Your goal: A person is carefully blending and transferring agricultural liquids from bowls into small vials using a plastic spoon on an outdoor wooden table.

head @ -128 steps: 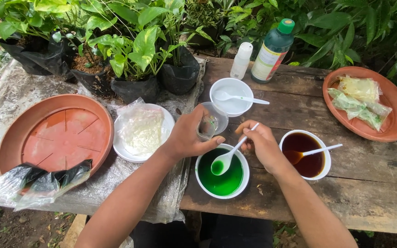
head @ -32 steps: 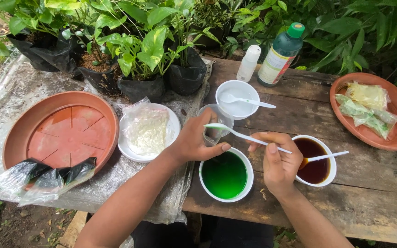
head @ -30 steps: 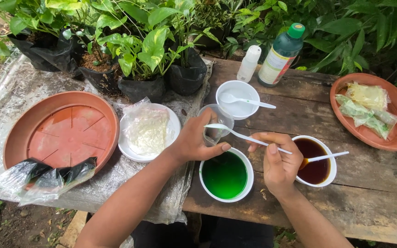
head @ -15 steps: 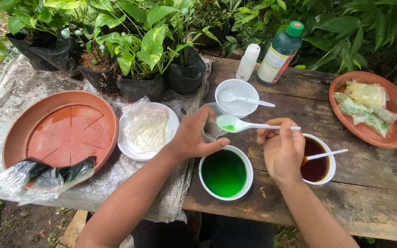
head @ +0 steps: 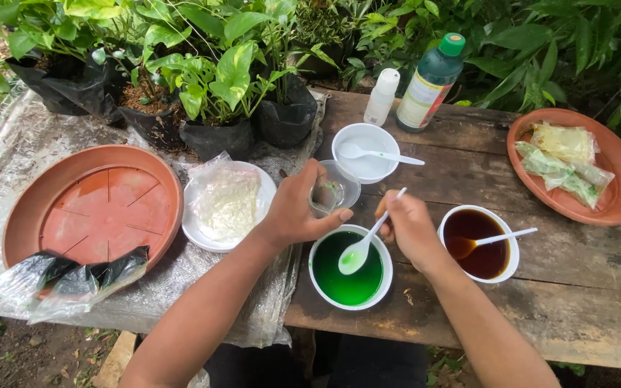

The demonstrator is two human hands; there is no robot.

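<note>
The right hand [head: 410, 228] pinches the handle of a white plastic spoon [head: 363, 246], and the spoon's bowl now sits back down in the white bowl of green liquid [head: 350, 268] at the near edge of the bench [head: 555, 302]. Half a second ago that spoon was lifted level over the small clear cup [head: 328, 192], carrying green; now it has dropped to the liquid's surface again, so one spoonful looks delivered and another dip is under way. The left hand [head: 297, 208] has not shifted: its fingers stay wrapped around the clear cup, tilting it just beyond the green bowl's far rim.

To the right stands a white bowl of dark brown liquid [head: 479, 243] with its own spoon resting in it, untouched. Beyond the cup is a white bowl with a spoon [head: 365, 151], then a small white bottle [head: 382, 96] and a green-capped bottle [head: 431, 84] near the far edge. A terracotta saucer with plastic packets [head: 576, 167] sits at the right end; a white plate with a clear bag [head: 226, 205] and a large empty terracotta saucer [head: 91, 208] lie left, in front of potted plants [head: 217, 93]
</note>
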